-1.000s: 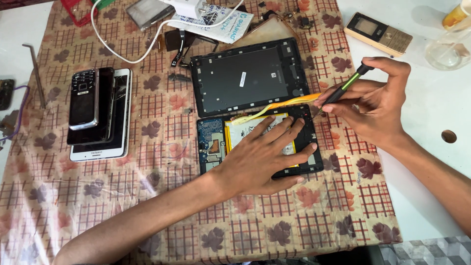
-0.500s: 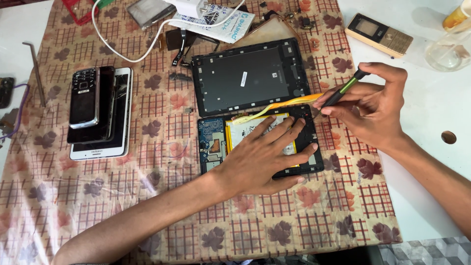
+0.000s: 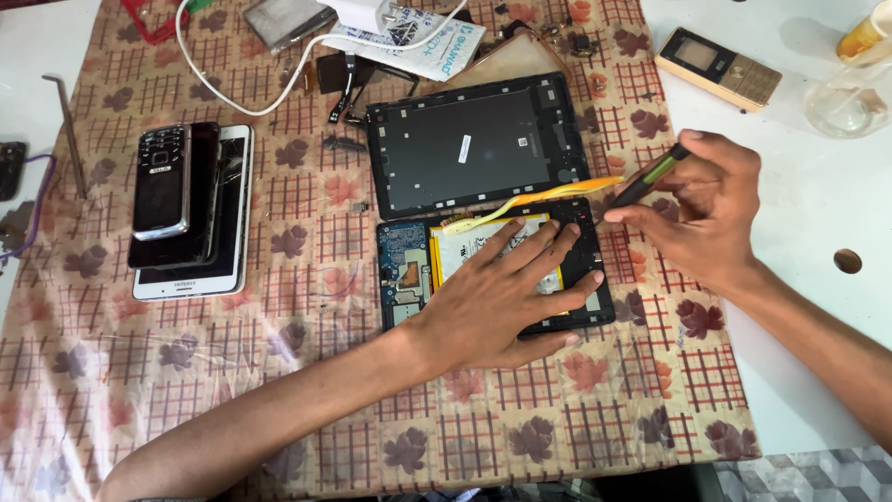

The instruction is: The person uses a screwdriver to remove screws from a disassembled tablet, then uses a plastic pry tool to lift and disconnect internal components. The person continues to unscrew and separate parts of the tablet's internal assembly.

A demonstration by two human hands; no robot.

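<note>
An opened tablet (image 3: pixel 404 270) lies on the patterned cloth with its blue circuit board and pale battery (image 3: pixel 465 249) exposed. My left hand (image 3: pixel 506 297) presses flat on the battery with fingers spread. The black back cover (image 3: pixel 474 144) lies just beyond it. A yellow-orange flat cable (image 3: pixel 548 197) runs across the gap between them. My right hand (image 3: pixel 711 209) grips a black and green screwdriver (image 3: pixel 650 177), its tip down at the tablet's upper right corner.
A stack of phones (image 3: pixel 190 209) lies at the left. A white charger and cable (image 3: pixel 367 19), small parts and a printed packet sit at the top. A gold keypad phone (image 3: pixel 717 67) and a glass jar (image 3: pixel 850 93) rest on the white table at the right.
The view has shifted slightly. My right hand with the screwdriver has moved a little along the tablet's upper right corner. My left hand stays on the battery.
</note>
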